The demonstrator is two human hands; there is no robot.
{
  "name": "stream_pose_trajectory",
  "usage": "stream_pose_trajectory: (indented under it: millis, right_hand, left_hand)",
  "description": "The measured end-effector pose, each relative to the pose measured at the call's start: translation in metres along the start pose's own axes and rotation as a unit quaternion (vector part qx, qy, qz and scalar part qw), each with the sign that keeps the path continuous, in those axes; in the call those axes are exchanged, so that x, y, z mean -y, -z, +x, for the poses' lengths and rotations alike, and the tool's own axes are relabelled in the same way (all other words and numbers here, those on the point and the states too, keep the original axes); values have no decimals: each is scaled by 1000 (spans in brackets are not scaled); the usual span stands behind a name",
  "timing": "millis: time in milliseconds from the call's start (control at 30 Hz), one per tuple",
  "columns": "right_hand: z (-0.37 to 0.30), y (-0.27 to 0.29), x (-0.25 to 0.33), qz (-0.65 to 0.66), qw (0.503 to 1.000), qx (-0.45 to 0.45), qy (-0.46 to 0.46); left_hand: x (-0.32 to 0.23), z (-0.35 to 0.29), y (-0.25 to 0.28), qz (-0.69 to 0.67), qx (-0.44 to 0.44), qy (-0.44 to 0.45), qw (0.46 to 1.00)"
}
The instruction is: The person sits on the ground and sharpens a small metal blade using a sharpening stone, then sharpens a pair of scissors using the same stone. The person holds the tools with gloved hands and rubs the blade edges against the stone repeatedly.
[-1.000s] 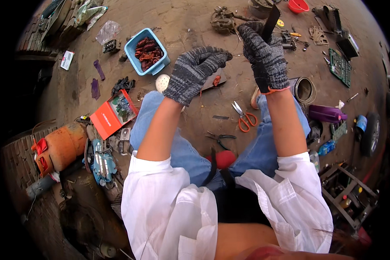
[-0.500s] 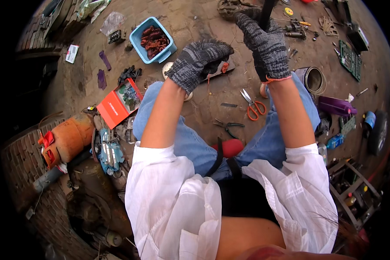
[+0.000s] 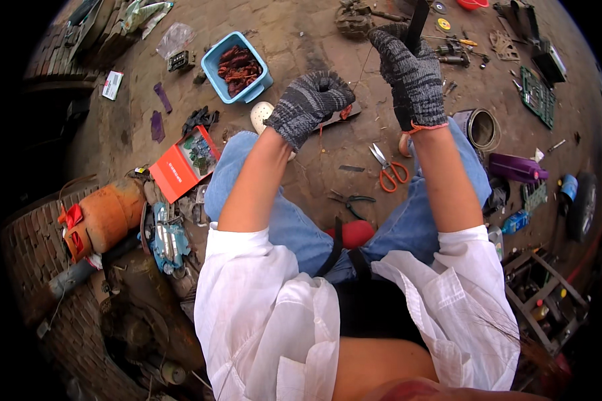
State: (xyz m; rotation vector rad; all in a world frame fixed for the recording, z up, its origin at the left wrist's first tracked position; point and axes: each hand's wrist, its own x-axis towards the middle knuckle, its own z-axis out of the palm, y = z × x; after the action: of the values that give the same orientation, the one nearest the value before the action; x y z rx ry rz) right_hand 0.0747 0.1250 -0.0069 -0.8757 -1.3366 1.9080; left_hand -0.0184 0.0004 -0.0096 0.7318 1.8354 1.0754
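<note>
While both forearms stretch forward over the bent knees, the hands stay apart, each in a grey-and-black striped knitted glove. The right hand (image 3: 408, 77) is clenched around a dark, flat, blade-like bar (image 3: 418, 23), which juts up past the fingers toward the far edge of the view. Beside it, the left hand (image 3: 314, 100) has its fingers curled in against the thumb. A thin dark strand (image 3: 363, 65) slants from the right glove toward the left fingertips; whether these pinch it cannot be told. Partly hidden by the left hand, a dark flat plate (image 3: 333, 121) carries a small reddish piece (image 3: 345, 111).

Between the person's legs in blue jeans (image 3: 294, 230), scissors with orange looped handles (image 3: 385, 164) lie on the brown paved ground (image 3: 314, 174), and pliers with dark green handles (image 3: 346, 199) lie nearer the body. Beyond the left forearm are a white perforated shoe (image 3: 261, 115) and a light-blue plastic tub (image 3: 262, 85) of tangled reddish-brown clumps (image 3: 239, 69). Farther left come an open orange-red box (image 3: 175, 174) and an orange gas cylinder (image 3: 107, 217). On the right are an open metal can (image 3: 471, 125), a purple plastic jug (image 3: 515, 167), a green tool case (image 3: 538, 97) and a black tyre (image 3: 585, 207).
</note>
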Motion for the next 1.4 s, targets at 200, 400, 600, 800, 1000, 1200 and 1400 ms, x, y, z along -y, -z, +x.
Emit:
stream_pose_trajectory:
  millis: [200, 400, 600, 800, 1000, 1200, 1400]
  right_hand:
    - [7, 6, 15, 75, 996, -36, 10]
    - [13, 19, 25, 120, 992, -28, 18]
    - [11, 37, 30, 114, 993, 30, -11]
    - [8, 36, 42, 124, 991, 20, -35]
    - [5, 49, 35, -30, 998, 29, 42]
    - [-4, 62, 34, 7, 998, 56, 3]
    - [-5, 77, 28, -150, 988, -2, 42]
  left_hand:
    - [73, 42, 2, 151, -77, -33, 985]
    - [278, 128, -11, 437, -48, 79, 895]
    - [307, 148, -65, 307, -147, 288, 895]
    - [353, 163, -76, 340, -102, 159, 921]
    - [311, 163, -73, 254, -146, 181, 939]
    - [307, 184, -28, 301, -229, 219, 900]
    - [294, 225, 0, 420, -104, 93, 897]
